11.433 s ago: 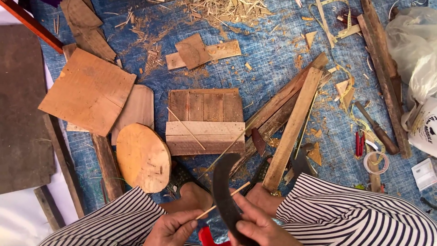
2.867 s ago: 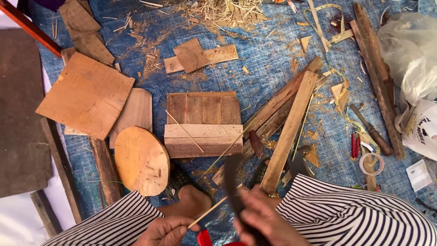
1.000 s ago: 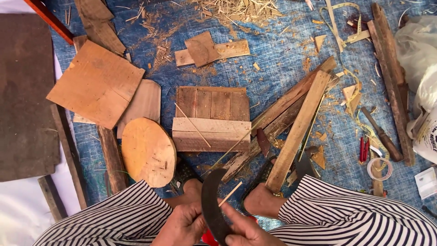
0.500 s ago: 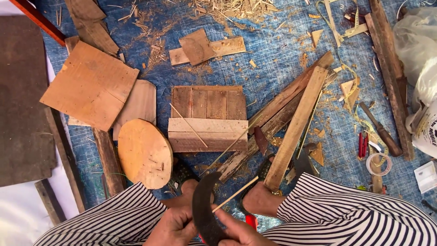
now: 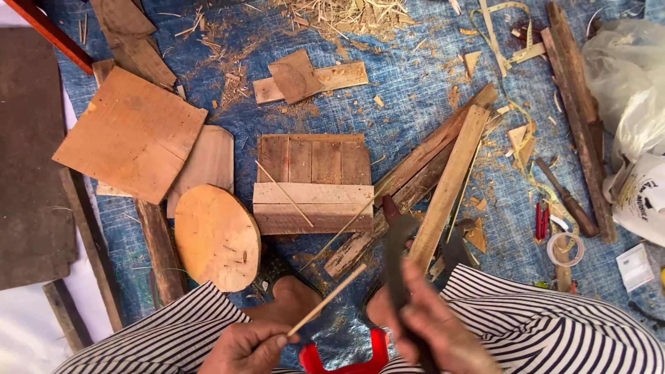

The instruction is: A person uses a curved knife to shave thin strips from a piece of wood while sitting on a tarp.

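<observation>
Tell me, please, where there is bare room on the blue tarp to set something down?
Barest tarp lies between the plank panel and the straw pile. A smaller patch sits right of the long slat. Crowded: around the round disc and square board, and by the bags.

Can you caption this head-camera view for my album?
Left hand holds a thin stick, right hand a dark blade.

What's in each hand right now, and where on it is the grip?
The left hand pinches a thin pale wooden stick at its near end. The right hand grips a dark curved metal blade at its lower part, its handle hidden.
</observation>
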